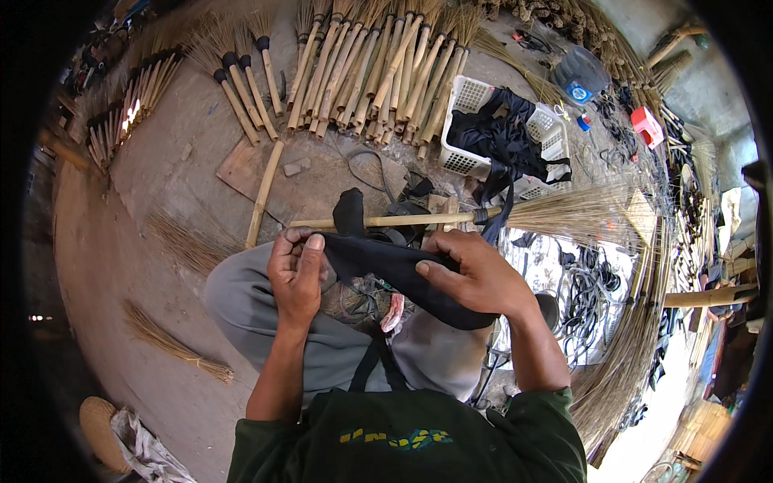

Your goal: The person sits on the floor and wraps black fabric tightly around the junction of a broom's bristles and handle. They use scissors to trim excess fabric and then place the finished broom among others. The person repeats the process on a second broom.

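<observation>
A wide strip of black cloth (386,266) is stretched across my lap between both hands. My left hand (296,272) is closed, pinching the strip's left end between thumb and fingers. Toward the other end, my right hand (477,272) grips the cloth, thumb on top, and the strip hangs below it over my knee. Just beyond the hands lies a broom (431,219), its bamboo handle pointing left and its bristles fanning right. Dark binding (481,216) wraps the neck of the broom, with a black tail coming off it. Whether my fingers touch the handle is hard to tell.
A white plastic basket (465,163) heaped with black cloth strips stands ahead. Many bamboo-handled brooms (378,76) lie bundled beyond it. Loose bristle bundles (177,342) rest on the left floor. To the right are black strips (592,282) on a white sheet and long bristles (624,370).
</observation>
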The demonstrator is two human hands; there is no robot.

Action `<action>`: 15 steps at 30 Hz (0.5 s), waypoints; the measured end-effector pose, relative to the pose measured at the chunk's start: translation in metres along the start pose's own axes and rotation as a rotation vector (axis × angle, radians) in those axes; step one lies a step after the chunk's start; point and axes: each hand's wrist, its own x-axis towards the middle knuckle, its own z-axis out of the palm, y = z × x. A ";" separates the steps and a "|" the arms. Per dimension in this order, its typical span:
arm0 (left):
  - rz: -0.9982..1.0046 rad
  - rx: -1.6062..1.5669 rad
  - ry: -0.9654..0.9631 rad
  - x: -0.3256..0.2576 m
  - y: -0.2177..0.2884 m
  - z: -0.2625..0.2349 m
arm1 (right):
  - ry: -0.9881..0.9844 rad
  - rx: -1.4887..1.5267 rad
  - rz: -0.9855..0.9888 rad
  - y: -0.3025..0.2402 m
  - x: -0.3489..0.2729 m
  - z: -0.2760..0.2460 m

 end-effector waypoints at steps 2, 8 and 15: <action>0.058 0.016 0.025 0.002 -0.003 0.002 | 0.021 0.074 0.008 -0.001 -0.002 -0.001; 0.098 0.068 0.048 0.005 -0.005 -0.002 | 0.054 0.014 -0.031 -0.003 -0.005 -0.004; 0.039 0.027 -0.035 -0.004 0.013 0.004 | 0.187 0.008 -0.083 -0.003 -0.008 0.001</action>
